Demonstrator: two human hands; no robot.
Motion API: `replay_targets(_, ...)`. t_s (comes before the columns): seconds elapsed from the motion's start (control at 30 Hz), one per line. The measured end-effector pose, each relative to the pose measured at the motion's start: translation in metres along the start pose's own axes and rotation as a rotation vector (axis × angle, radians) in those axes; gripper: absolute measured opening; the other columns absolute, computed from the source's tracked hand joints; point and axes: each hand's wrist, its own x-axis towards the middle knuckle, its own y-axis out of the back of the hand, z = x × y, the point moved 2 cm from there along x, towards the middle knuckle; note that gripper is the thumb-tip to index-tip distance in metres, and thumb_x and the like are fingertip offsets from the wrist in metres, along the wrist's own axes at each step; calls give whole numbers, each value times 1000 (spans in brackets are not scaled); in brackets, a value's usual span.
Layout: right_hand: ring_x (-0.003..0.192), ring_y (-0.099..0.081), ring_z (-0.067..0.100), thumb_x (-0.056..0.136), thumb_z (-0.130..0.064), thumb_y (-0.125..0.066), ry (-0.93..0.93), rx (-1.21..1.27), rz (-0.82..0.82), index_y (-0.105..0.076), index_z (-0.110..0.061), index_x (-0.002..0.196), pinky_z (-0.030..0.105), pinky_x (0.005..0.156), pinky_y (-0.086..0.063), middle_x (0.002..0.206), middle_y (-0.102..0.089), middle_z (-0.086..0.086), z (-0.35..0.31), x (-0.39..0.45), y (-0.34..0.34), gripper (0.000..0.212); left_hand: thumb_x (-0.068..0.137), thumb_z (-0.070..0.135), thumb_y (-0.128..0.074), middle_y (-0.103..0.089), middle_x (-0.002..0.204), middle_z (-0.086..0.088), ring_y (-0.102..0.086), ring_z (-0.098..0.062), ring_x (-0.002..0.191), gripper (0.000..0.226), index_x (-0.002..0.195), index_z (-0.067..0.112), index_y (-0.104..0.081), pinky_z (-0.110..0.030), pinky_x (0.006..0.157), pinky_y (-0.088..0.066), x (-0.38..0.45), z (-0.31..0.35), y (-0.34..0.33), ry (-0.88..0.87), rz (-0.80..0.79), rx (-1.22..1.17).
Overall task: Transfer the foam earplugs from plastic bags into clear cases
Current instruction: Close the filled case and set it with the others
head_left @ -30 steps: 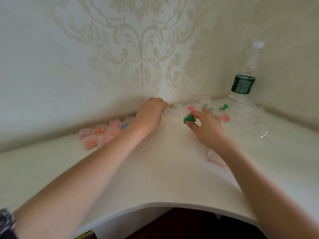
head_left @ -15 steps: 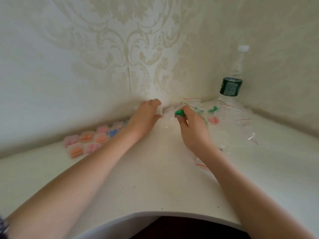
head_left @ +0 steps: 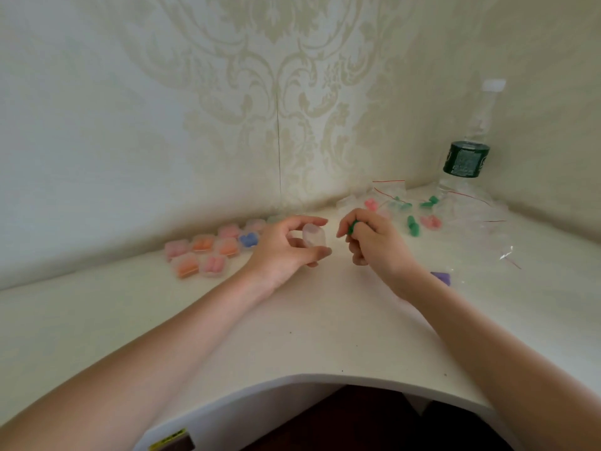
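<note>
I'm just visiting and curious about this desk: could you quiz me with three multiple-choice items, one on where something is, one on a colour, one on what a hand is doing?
1. Where does the water bottle stand?
A. Far right corner by the wall
B. Beside the filled cases on the left
C. At the desk's near edge

2. What colour are the earplugs in the right hand?
A. Orange
B. Green
C. Blue

3. What is the left hand doing?
A. Lying flat on the desk
B. Pinching a clear case
C. Holding a bag

Answers: 1 A, the water bottle stands against the wall past the bags. 2 B, green earplugs show in the right hand. 3 B, the left hand holds the clear case between thumb and fingers.
</note>
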Motion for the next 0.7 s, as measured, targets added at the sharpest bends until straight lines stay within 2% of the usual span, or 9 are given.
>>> replay_targets(0.07,53,-33,14,84,4,-29,-75,86,-33,-50,-8,68,24,45,-23,71,-39,9,-1,-1,-1,29,71,6,-81,-60,81,15,-56,-4,60,44,105,24,-59,-21,65,-49,2,-2,0,-96,111,115)
replay_targets(0.13,55,-33,15,88,-6,-38,-137,101,-68,-48,-8,71,26,47,-23,74,-39,9,-1,-3,-4,20,69,8,-82,-56,88,13,-52,-2,60,47,102,23,-52,-15,60,-45,2,-1,1,-234,200,269)
replay_targets(0.2,57,-34,15,95,-30,-47,-100,-76,-95,-47,-10,72,28,51,-26,70,-38,4,0,-3,-7,30,70,9,-82,-53,82,7,-52,-3,59,40,95,17,-52,-12,56,-41,0,0,-1,-366,186,405)
replay_targets(0.3,62,-38,10,90,-55,-48,85,-498,-94,-46,-12,69,26,57,-27,71,-42,-3,3,-4,-15,47,74,3,-74,-54,88,3,-56,-14,62,28,94,7,-55,-33,60,-50,-2,1,-4,-498,134,513)
replay_targets(0.37,67,-40,6,90,-53,-48,96,-546,-74,-47,-16,69,25,59,-28,76,-44,-4,4,-3,-16,42,72,-3,-72,-53,92,2,-57,-21,62,27,95,2,-58,-38,59,-51,-3,1,-5,-558,120,568)
replay_targets(0.47,70,-42,6,91,-50,-48,87,-546,-73,-47,-18,71,24,60,-30,80,-46,-2,4,-3,-15,38,70,-3,-74,-56,90,-4,-54,-21,61,30,97,2,-60,-36,56,-50,-2,0,-6,-612,115,624)
replay_targets(0.53,73,-45,8,91,-49,-48,102,-552,-64,-51,-18,74,23,62,-32,83,-49,0,3,-4,-16,36,69,0,-77,-55,89,-1,-55,-19,65,34,99,3,-61,-34,57,-49,-3,-1,-7,-615,113,626)
replay_targets(0.6,81,-50,16,94,-44,-45,113,-544,-75,-59,-8,81,26,67,-36,87,-56,6,2,-5,-16,41,69,5,-79,-54,90,6,-55,-16,72,36,101,6,-62,-32,60,-50,-3,-1,-7,-607,103,590)
replay_targets(0.7,83,-53,24,100,-38,-37,96,-464,-117,-59,6,88,35,73,-39,90,-62,16,-1,-6,-14,50,72,12,-80,-61,93,5,-58,-11,85,37,104,10,-62,-24,72,-52,-2,0,-8,-563,59,491)
